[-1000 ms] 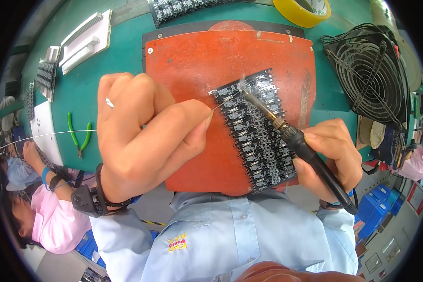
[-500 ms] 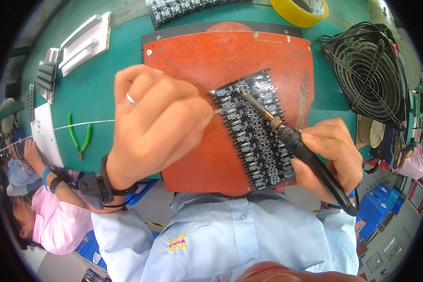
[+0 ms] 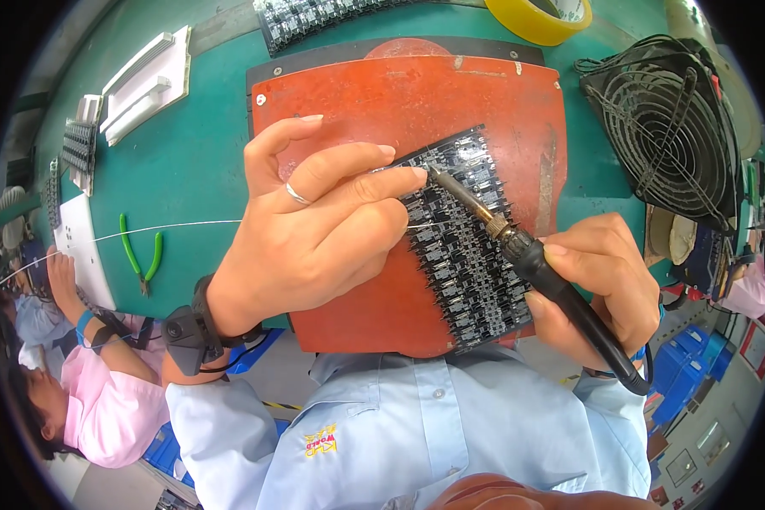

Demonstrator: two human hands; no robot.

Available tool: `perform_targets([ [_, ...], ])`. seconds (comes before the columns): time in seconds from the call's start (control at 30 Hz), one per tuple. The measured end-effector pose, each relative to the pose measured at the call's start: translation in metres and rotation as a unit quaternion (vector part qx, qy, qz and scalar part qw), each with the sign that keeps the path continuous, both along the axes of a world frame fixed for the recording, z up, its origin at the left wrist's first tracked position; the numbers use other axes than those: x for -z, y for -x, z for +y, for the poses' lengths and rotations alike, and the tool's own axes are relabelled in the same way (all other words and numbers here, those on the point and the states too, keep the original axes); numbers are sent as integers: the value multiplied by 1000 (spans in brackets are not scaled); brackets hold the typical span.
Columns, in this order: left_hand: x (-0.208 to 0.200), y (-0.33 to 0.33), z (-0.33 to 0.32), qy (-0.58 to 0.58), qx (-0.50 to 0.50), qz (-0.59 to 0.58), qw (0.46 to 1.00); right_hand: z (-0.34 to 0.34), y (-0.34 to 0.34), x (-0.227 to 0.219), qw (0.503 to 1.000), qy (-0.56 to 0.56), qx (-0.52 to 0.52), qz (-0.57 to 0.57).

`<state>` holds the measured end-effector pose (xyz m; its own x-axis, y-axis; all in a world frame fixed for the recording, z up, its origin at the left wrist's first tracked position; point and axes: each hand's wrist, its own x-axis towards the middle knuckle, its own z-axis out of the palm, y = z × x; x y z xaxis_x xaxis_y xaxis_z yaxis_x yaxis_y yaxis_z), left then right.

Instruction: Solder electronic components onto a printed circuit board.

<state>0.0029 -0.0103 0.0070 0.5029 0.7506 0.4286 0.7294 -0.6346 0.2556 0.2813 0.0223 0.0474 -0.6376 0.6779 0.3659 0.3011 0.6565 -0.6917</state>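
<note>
Left hand: yours was over the upper left edge of the circuit board panel [image 3: 472, 255], two fingers stretched toward the panel and the outermost one lifted apart from them.
Left grip: the lower finger was bent, with the solder wire [image 3: 166, 226] held inside the hand; your thumb was hidden, so I cannot tell exactly how it pressed.
Wire: it ran in from the far left, passed through your left hand, and its short end showed beside the bent finger, over the panel.
Right hand: your right hand [image 3: 599, 285] pinched the black handle of the soldering iron [image 3: 565, 289] between thumb and fingers.
Iron: it slanted up and leftward across the panel, its tip just beside your stretched left fingertip; I cannot tell whether the tip touched a joint.
Panel: it lay tilted on the right half of the orange-red work board [image 3: 340, 327], dense with rows of small metal parts.
Left of the work board: green-handled cutters [image 3: 144, 259] lay with handles apart on the green benchtop [image 3: 200, 140].
Right of it: a black fan with a wire guard [image 3: 667, 140] stood near.
Top: a roll of yellow tape [image 3: 540, 27] sat just beyond the work board, right of another populated panel [image 3: 336, 19].
</note>
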Motion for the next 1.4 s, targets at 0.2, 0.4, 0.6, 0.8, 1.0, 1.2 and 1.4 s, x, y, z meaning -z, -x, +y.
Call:
perform_targets([
  [0.2, 0, 1, 2, 6, 4, 3, 1000, 1, -7, 7, 1000, 0, 3, 12],
  [0.4, -2, 1, 2, 10, 2, -5, 1000, 2, -6, 4, 1000, 8, -2, 25],
  [0.6, 0, 1, 2, 4, 0, -6, 1000, 2, -3, 9, 999, 4, -8, 33],
  [0.8, -1, 0, 1, 5, -3, -6, 1000, 2, -6, 9, 999, -7, 1, 35],
  [1.0, -2, 0, 2, 3, 0, -5, 1000, -1, -19, 11, 998, -11, 45, 51],
  [1.2, -4, 1, -3, 16, -3, -2, 1000, -5, -24, 13, 997, -9, 50, 56],
  [1.4, -17, 10, -8, 19, -29, -6, 999, -8, -28, 12, 997, -2, 47, 59],
])
